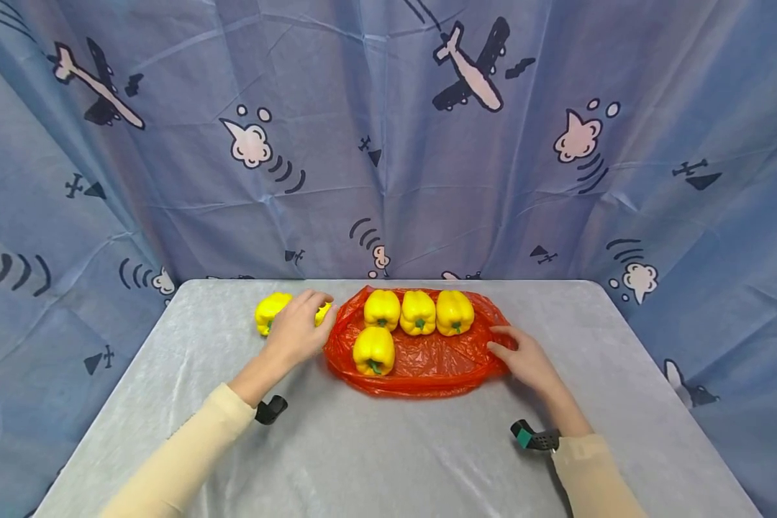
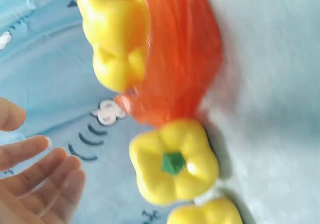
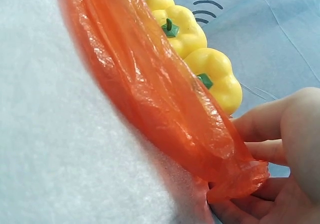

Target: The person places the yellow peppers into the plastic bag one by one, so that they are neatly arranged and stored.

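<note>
A red plastic bag (image 1: 434,360) lies spread wide on the table. Several yellow bell peppers (image 1: 417,313) sit in it, three in a back row and one at front left (image 1: 373,352). Left of the bag are two more peppers, one at far left (image 1: 268,311) and one (image 1: 323,314) partly hidden by my left hand (image 1: 300,327). That hand hovers over them with loosely extended fingers; the left wrist view shows nothing in its fingers (image 2: 55,169). My right hand (image 1: 524,357) holds the bag's right edge, its fingers (image 3: 262,126) around the bunched red plastic (image 3: 240,181).
A light grey cloth covers the table (image 1: 388,446). Behind and at both sides hangs a blue curtain (image 1: 388,144) with airplane prints. Black wrist straps (image 1: 544,439) are worn on both wrists, below cream sleeves (image 1: 188,460).
</note>
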{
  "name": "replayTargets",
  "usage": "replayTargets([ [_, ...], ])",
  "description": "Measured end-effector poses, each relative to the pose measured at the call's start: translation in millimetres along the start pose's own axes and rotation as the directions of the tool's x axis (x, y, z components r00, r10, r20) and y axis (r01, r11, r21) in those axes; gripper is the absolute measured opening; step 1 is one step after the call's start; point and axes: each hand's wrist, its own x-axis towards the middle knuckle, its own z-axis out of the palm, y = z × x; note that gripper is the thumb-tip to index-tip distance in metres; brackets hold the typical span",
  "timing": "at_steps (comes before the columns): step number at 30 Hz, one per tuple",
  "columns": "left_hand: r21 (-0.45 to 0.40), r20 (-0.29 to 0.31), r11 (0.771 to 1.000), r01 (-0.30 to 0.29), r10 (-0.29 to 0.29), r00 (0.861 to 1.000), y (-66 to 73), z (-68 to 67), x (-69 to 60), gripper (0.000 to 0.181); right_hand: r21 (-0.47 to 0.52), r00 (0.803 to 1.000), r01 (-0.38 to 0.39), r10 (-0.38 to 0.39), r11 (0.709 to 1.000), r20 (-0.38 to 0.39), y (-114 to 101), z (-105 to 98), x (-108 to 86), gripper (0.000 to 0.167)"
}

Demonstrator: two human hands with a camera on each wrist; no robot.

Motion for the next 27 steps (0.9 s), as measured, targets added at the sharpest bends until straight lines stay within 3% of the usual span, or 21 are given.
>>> replayTargets([
  [8, 0.022, -0.063, 1.000, 0.012, -0.011, 0.998, -26.5, -12.0, 5.8, 0.030, 0.000, 1.000, -0.007, 0.007, 1.000, 0.004, -1.2, -0.7, 0.2, 0.048],
  [14, 0.020, -0.040, 0.997, 0.073, -0.072, 0.997, -46.4, -16.8, 7.6, 0.040, -0.011, 1.000, -0.021, 0.021, 1.000, 0.011, -1.1, -0.6, -0.1, 0.049],
  [27, 0.003, 0.005, 0.983, 0.184, -0.184, 0.983, -85.8, -14.2, 10.1, 0.055, -0.001, 1.000, -0.022, 0.022, 1.000, 0.020, -1.9, -1.6, 0.0, 0.048],
])
